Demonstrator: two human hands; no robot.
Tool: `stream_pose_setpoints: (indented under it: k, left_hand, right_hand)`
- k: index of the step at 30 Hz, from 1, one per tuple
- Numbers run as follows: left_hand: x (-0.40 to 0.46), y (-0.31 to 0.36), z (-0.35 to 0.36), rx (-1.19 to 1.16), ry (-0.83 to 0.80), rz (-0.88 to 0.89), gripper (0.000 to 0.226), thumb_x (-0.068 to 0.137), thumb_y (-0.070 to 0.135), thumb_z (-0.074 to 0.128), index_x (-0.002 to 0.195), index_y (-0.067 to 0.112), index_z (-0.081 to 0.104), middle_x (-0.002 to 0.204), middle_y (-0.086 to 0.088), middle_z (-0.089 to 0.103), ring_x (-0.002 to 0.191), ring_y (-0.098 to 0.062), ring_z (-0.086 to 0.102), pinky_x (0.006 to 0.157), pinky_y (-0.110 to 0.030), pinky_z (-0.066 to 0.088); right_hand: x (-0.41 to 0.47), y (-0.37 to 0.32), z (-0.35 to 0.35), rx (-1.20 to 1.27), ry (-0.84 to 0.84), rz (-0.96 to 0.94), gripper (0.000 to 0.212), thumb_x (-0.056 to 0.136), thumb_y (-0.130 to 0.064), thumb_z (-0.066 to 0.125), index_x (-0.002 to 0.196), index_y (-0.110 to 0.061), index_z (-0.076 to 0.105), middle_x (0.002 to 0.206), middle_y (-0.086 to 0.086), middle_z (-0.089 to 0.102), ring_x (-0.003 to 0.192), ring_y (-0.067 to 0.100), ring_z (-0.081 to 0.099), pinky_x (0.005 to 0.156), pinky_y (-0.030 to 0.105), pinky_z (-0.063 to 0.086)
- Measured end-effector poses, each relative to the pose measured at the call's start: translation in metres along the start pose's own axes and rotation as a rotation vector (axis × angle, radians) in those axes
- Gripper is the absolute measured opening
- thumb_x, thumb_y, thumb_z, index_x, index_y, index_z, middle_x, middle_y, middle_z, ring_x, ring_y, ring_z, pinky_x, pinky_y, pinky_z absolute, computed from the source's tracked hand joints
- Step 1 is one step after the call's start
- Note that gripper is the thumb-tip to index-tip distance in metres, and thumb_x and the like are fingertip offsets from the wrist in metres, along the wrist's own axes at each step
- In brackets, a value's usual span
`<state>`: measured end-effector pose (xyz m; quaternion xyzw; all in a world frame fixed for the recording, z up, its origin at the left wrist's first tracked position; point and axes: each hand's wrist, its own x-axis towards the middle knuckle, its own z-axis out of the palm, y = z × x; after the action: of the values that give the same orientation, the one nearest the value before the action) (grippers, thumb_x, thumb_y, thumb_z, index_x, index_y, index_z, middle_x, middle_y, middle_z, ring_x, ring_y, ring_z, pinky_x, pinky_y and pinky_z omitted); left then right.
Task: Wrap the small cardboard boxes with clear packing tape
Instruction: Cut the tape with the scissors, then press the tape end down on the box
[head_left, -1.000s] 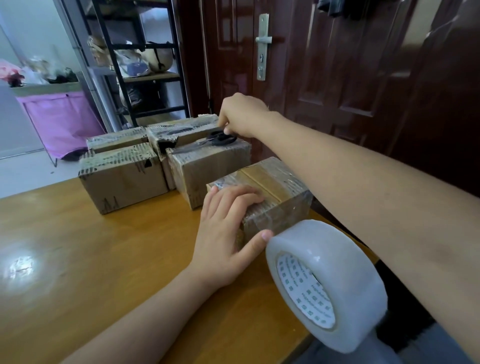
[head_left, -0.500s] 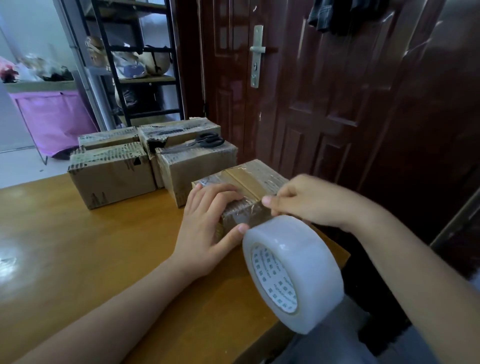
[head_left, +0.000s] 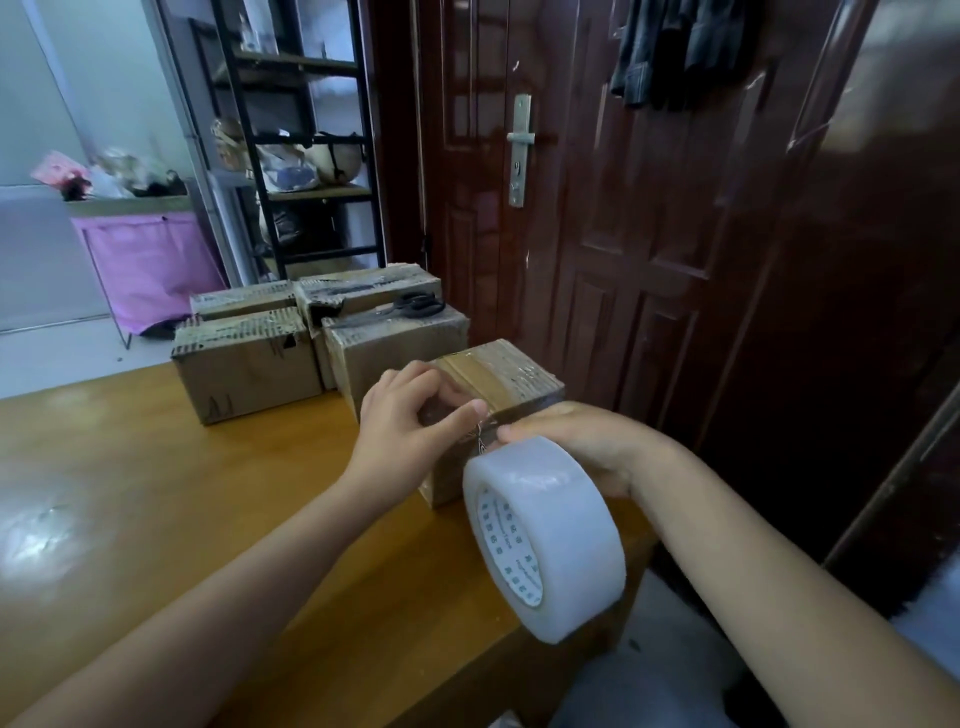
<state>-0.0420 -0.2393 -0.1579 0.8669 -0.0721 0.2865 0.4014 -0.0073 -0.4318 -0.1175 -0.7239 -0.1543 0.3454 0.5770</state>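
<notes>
A wooden worktop (head_left: 156, 493) faces a dark door. The box being wrapped (head_left: 498, 384) sits at its 3 o'clock edge; left hand (head_left: 410, 431) fingers curl to steady it, right hand (head_left: 582, 441) pinches the tape roll (head_left: 545, 540) at its 5 o'clock corner.

Domestic interior, probably an entrance area of a home. At centre and right, a dark red panelled door (head_left: 597, 208) with a metal lever handle (head_left: 520, 148); dark clothing (head_left: 670, 47) hangs at its top. At upper left, a black metal shelf rack (head_left: 306, 140) holds bags and household items, beside a pink fabric hamper (head_left: 148, 270). A wooden table (head_left: 156, 493) fills the lower left, carrying cardboard boxes (head_left: 244, 358).
</notes>
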Motion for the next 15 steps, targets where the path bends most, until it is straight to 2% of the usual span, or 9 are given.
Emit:
stream_pose_setpoints:
  k: [2, 4, 6, 9, 12, 15]
  left_hand:
    - [0.003, 0.003, 0.000, 0.030, -0.021, -0.037, 0.038, 0.069, 0.066, 0.057, 0.074, 0.028, 0.062, 0.095, 0.015, 0.057, 0.096, -0.002, 0.043, 0.084, -0.035, 0.039]
    - [0.004, 0.004, 0.001, 0.076, -0.019, -0.027, 0.030, 0.072, 0.055, 0.069, 0.073, 0.028, 0.057, 0.094, 0.014, 0.055, 0.091, -0.004, 0.042, 0.081, -0.034, 0.038]
    - [0.005, 0.005, 0.003, 0.140, -0.009, 0.004, 0.027, 0.078, 0.041, 0.075, 0.073, 0.028, 0.052, 0.093, 0.011, 0.055, 0.088, -0.010, 0.041, 0.079, -0.036, 0.039]
    - [0.005, 0.004, 0.001, 0.173, -0.026, 0.049, 0.025, 0.079, 0.038, 0.074, 0.077, 0.029, 0.051, 0.096, 0.009, 0.055, 0.090, -0.012, 0.041, 0.079, -0.036, 0.041]
    - [-0.003, -0.001, 0.000, 0.241, -0.049, 0.135, 0.024, 0.079, 0.034, 0.073, 0.091, 0.021, 0.057, 0.110, 0.005, 0.057, 0.100, -0.015, 0.042, 0.086, -0.039, 0.044]
    - [-0.012, -0.007, 0.003, 0.280, -0.030, 0.210, 0.028, 0.082, 0.032, 0.071, 0.101, 0.016, 0.060, 0.118, 0.002, 0.057, 0.112, -0.020, 0.044, 0.094, -0.043, 0.044]
  right_hand:
    - [-0.001, -0.005, 0.001, -0.033, -0.001, 0.038, 0.013, 0.090, -0.016, 0.065, 0.082, -0.011, 0.074, 0.079, 0.006, 0.071, 0.071, 0.015, 0.067, 0.071, 0.029, 0.052]
    - [-0.004, -0.009, 0.002, -0.052, -0.007, 0.054, 0.013, 0.090, -0.015, 0.065, 0.081, -0.011, 0.073, 0.074, 0.003, 0.071, 0.065, 0.012, 0.066, 0.065, 0.026, 0.053]
    - [-0.008, -0.010, 0.001, -0.079, -0.016, 0.039, 0.013, 0.091, -0.016, 0.064, 0.085, -0.011, 0.075, 0.076, 0.003, 0.072, 0.068, 0.012, 0.067, 0.068, 0.027, 0.052]
    - [-0.017, -0.007, -0.001, -0.108, -0.044, -0.024, 0.017, 0.092, -0.018, 0.062, 0.093, -0.008, 0.077, 0.085, 0.007, 0.073, 0.075, 0.014, 0.066, 0.075, 0.028, 0.051]
    - [-0.026, 0.002, -0.002, -0.106, 0.000, -0.105, 0.023, 0.094, -0.020, 0.060, 0.100, -0.005, 0.076, 0.086, 0.007, 0.073, 0.078, 0.015, 0.065, 0.076, 0.027, 0.049]
    - [-0.038, 0.008, -0.003, -0.054, 0.084, -0.161, 0.024, 0.096, -0.018, 0.058, 0.095, -0.005, 0.077, 0.088, 0.010, 0.074, 0.081, 0.017, 0.066, 0.079, 0.029, 0.050]
